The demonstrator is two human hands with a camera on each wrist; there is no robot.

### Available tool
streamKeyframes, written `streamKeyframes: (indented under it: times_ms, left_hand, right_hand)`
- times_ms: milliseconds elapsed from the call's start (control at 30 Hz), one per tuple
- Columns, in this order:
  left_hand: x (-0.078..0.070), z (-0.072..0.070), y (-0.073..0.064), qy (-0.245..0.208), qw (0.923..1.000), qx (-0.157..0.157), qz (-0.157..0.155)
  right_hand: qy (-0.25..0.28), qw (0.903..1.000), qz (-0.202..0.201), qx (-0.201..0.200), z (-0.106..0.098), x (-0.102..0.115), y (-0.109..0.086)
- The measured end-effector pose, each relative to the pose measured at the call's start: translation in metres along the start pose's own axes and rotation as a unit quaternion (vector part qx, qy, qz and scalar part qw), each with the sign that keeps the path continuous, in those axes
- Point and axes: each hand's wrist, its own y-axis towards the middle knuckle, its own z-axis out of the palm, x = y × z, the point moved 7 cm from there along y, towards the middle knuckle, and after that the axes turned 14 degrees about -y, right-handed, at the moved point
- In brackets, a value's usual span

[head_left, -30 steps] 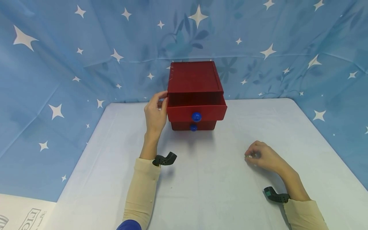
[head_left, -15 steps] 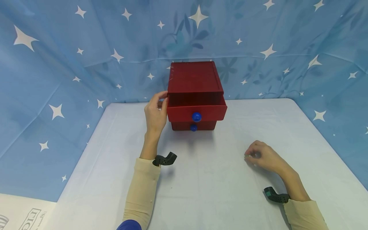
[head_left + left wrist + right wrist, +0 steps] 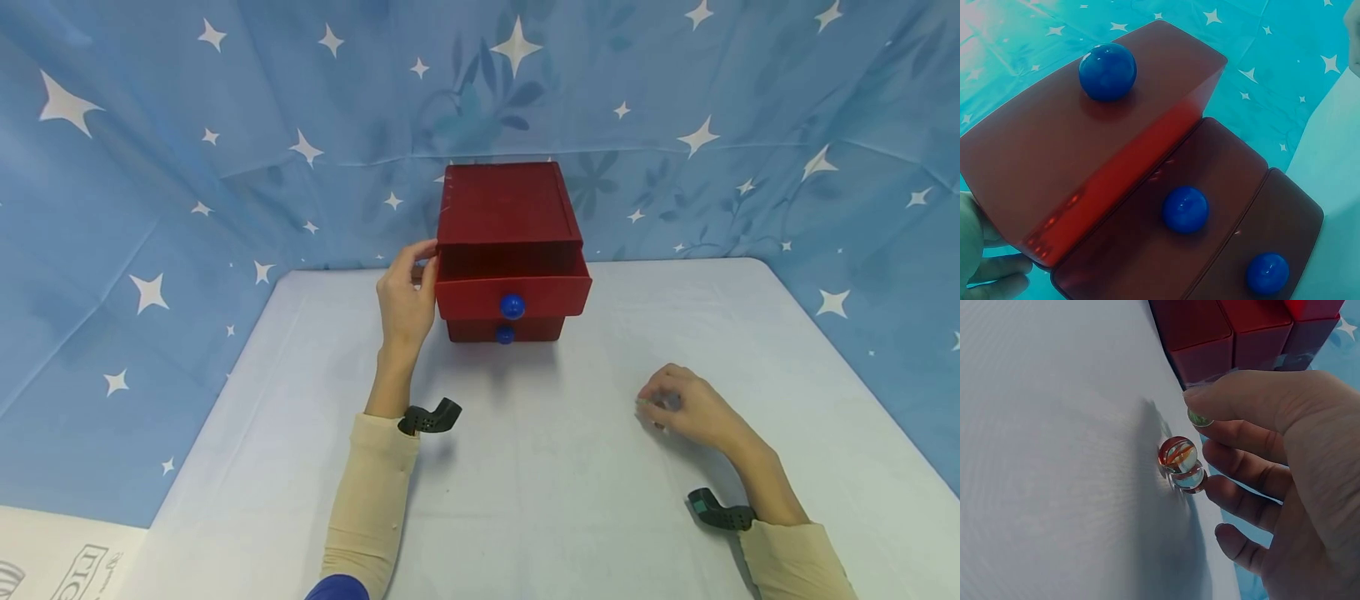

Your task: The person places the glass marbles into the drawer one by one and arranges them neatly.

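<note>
A red drawer cabinet (image 3: pixel 506 200) stands near the table's far edge. Its top drawer (image 3: pixel 1041 131) is pulled out, while the two lower ones are pushed in. Each front carries a round blue knob (image 3: pixel 1108 72). My left hand (image 3: pixel 407 300) touches the cabinet's left side with fingertips and thumb. On the right of the table, my right hand (image 3: pixel 693 408) pinches a green glass marble (image 3: pixel 1199 419) between thumb and index finger. Just below those fingers, a clear marble with orange swirls (image 3: pixel 1177 454) sits against another clear marble (image 3: pixel 1191 478). My other right fingers are loosely bent beside them.
A white cloth covers the table (image 3: pixel 540 500). Behind it hangs a blue curtain (image 3: pixel 337 100) with white stars. A pale printed sheet (image 3: pixel 67 554) shows at the lower left. A dark wrist device (image 3: pixel 431 417) sits on my left wrist.
My right fingertips have shifted slightly up with the green marble, and a marble now shows below them. My left hand and the cabinet stay as they were.
</note>
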Motion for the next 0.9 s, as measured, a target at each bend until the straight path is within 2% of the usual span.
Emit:
streamKeyframes:
  times_ms: [300, 633, 900]
  left_hand:
    - [0.0013, 0.0001, -0.0019, 0.0, 1.0, 0.003, -0.008]
    - [-0.0004, -0.0003, -0.0016, -0.001, 1.0, 0.002, -0.008]
    - [0.0, 0.0004, -0.001, -0.002, 0.9999, 0.004, -0.011]
  right_hand:
    - [0.009, 0.9999, 0.006, -0.011, 0.0004, -0.0003, 0.0]
    - [-0.012, 0.9996, 0.024, -0.01, 0.0003, -0.0014, 0.0016]
    - [-0.016, 0.9993, 0.014, -0.03, -0.0044, 0.0034, 0.0026]
